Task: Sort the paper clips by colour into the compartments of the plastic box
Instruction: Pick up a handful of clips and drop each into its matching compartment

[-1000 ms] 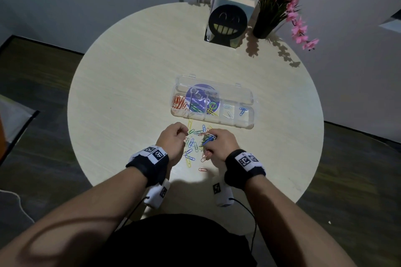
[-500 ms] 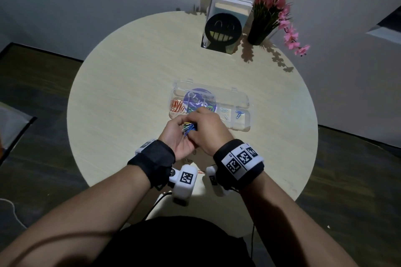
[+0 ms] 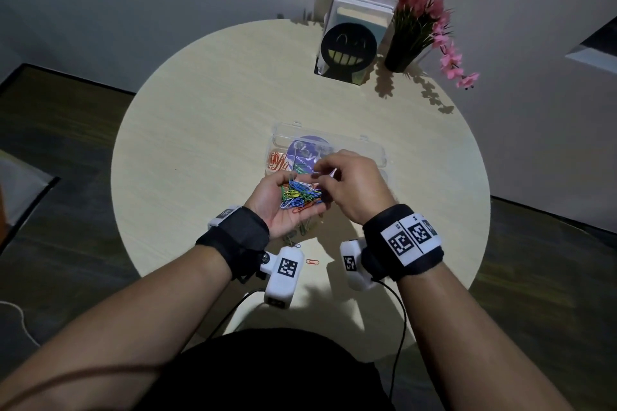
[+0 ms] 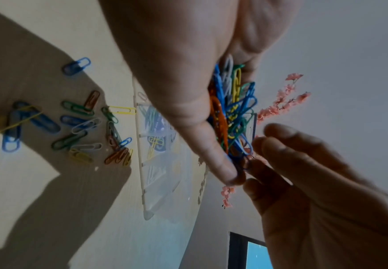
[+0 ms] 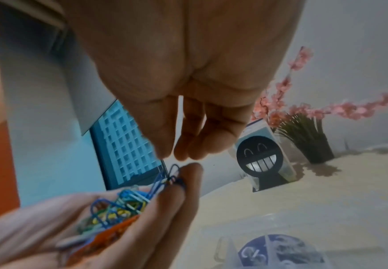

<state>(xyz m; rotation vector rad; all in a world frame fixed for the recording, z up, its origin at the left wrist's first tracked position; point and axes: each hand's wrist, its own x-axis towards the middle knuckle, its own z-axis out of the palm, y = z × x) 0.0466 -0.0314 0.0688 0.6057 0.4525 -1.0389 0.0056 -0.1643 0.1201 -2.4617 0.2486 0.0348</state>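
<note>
From the head view, a heap of mixed paper clips [image 3: 300, 195] is cradled in the upturned left hand [image 3: 283, 207], fingers curled round it, just short of the plastic box [image 3: 374, 157] on the counter [image 3: 200, 143]. Orange clips [image 3: 277, 160] are seen in its left compartment.

At the left wrist, loose clips [image 4: 73, 127] are spread on the counter beside the box.

At the right wrist, the right hand [image 5: 183, 127] is poised over the heap, fingertips [image 5: 165, 152] pinched together; whether a clip is held cannot be told.

Clips [image 3: 300, 197] in my left palm [image 3: 283, 210]: blue, green, yellow, orange, white. Box [image 3: 374, 157] beyond them: clear, purple disc label [image 3: 309, 148], orange clips [image 3: 277, 161].
</note>
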